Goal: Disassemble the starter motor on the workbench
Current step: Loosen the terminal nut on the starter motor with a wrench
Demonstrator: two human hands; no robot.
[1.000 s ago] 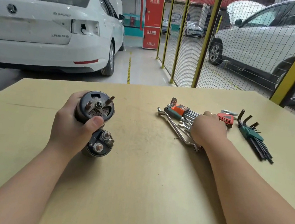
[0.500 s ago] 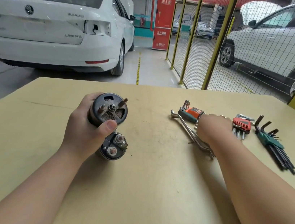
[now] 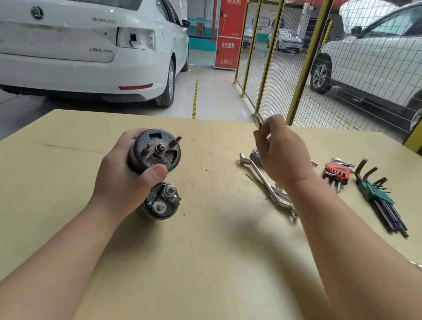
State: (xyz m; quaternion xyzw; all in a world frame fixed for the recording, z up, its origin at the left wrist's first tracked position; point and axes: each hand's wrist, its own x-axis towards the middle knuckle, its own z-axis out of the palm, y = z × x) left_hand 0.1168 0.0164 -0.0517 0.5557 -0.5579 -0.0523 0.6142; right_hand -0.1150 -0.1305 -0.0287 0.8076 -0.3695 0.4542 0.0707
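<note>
The starter motor [image 3: 157, 152] stands on the tan workbench [image 3: 187, 278], its dark round end cap with two studs facing me. Its smaller solenoid [image 3: 162, 201] sits just below it. My left hand [image 3: 123, 177] grips the motor body, thumb across the front. My right hand [image 3: 280, 153] is raised above the tool pile and pinches a small metal wrench [image 3: 257, 119], whose tip sticks out above my fingers. The rest of that tool is hidden by my hand.
Long wrenches [image 3: 268, 187] lie under my right wrist. A red hex key set [image 3: 336, 173] and a green hex key set [image 3: 378, 197] lie to the right. A small metal part [image 3: 421, 268] lies near the right edge. Behind the bench are a yellow mesh fence [image 3: 352, 71] and cars.
My right hand has lifted off the tool pile with a small wrench in its fingers. The left hand keeps its grip on the motor. The camera has shifted a little.
</note>
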